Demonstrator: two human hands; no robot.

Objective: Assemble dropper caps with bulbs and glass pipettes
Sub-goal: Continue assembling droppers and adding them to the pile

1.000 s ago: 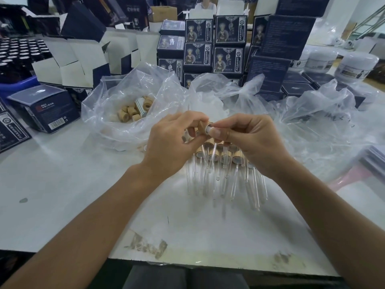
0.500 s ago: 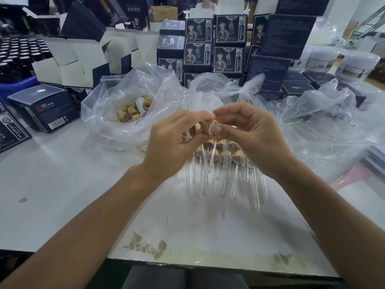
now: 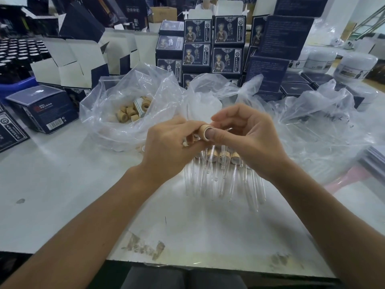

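Wooden cap [image 3: 205,132] pinched by both hands [image 3: 166,147] [image 3: 248,140]; finished droppers [image 3: 220,163] lie beneath, loose caps [image 3: 130,113] left in bag.

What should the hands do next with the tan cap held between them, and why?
Probably press the bulb fully home in the cap. The left hand grips the cap while the right hand has its thumb against the cap's open end, and no pipette is in it yet. Finished droppers lie on the table below.
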